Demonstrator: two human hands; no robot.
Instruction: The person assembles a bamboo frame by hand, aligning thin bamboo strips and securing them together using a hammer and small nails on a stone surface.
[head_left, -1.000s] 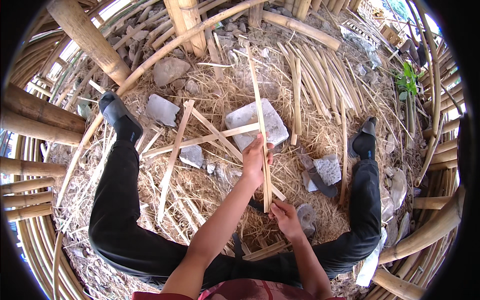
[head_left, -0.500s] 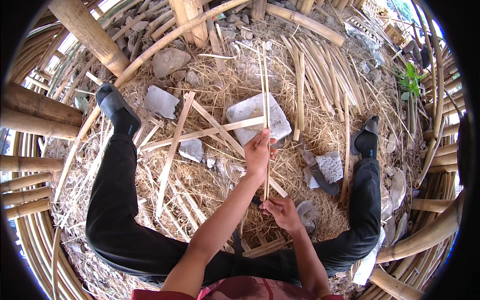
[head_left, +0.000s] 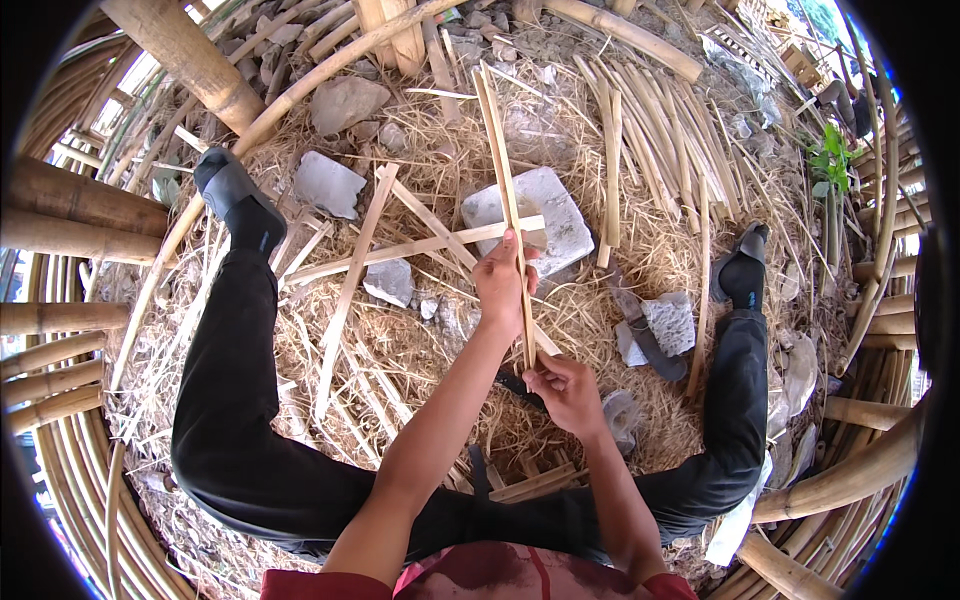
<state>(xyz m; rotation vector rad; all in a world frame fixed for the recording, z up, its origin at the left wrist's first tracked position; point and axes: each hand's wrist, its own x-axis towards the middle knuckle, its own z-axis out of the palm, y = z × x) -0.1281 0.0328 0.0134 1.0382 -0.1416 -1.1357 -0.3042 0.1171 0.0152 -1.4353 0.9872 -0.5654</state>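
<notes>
Strip [head_left: 500,150], long and pale, looks doubled or split. Held over the straw [head_left: 445,155] between left foot [head_left: 235,195] and right foot [head_left: 740,270], far end pointing away from the body, crossing above the block [head_left: 565,220] nearer its left corner. Left hand [head_left: 505,285] closed round the strip mid-length, fingers curled. Right hand [head_left: 562,393] pinches the near end, thumb against fingers. Slat [head_left: 440,242] has its right end over the block, crossing the strip; touching or apart, can't tell. Rock [head_left: 390,282] just below the slat. Dark thing [head_left: 512,381] beside right hand, kind unclear. Pile [head_left: 660,140] of slats toward the straw's far right edge. Pale stone [head_left: 670,322] near right foot.
</notes>
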